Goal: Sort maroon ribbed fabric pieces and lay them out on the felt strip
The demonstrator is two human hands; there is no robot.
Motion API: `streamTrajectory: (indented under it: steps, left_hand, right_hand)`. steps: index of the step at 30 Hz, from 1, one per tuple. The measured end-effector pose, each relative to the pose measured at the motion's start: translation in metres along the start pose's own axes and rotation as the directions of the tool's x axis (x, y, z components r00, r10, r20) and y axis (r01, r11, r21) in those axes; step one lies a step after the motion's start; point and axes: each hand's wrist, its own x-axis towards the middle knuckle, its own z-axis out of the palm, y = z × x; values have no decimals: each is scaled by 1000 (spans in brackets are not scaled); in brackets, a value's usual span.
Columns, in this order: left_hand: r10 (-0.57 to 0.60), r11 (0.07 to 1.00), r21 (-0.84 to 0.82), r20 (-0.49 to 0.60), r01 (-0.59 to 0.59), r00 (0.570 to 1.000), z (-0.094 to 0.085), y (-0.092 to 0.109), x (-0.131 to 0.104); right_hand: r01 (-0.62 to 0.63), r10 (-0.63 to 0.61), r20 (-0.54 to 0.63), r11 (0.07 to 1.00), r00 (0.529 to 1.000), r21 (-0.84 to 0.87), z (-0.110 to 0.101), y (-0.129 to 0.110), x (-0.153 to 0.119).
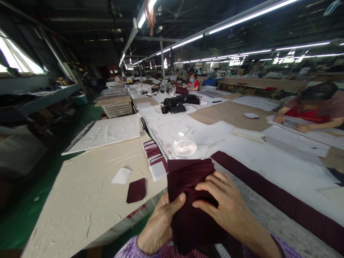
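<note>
Both my hands hold a stack of dark maroon fabric pieces [188, 179] close to my body at the table's near edge. My left hand [159, 222] grips the stack from the left, thumb pressed on top. My right hand [224, 204] lies over its right side, fingers spread across the cloth. A single maroon cut piece [136, 190] and a white cut piece [122, 176] lie on the cream board to the left. A row of maroon and white pieces [154, 156] is fanned out just beyond the stack.
A small white fan [184, 147] lies on the white table. A long maroon fabric strip [282, 204] runs along the right. A co-worker [317, 107] leans over the table at far right; another person in red [193, 83] sits far back. A plastic basket [118, 107] stands at left.
</note>
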Motion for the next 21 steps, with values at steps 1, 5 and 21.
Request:
streamTrajectory:
  steps: [1,5,21]
  left_hand:
    - [8,1000,-6,-35,-8,999,0,2,0]
    - [52,996,-60,-162,-62,985,0,10,2]
    - [29,988,-149,-93,-42,995,-1,4,6]
  right_hand:
    - [-33,33,-12,999,999,18,-1,2,-2]
    - [-303,305,9,942,952,147,-4,2,-10]
    - [-645,573,297,700,764,308,-15,-11,-8]
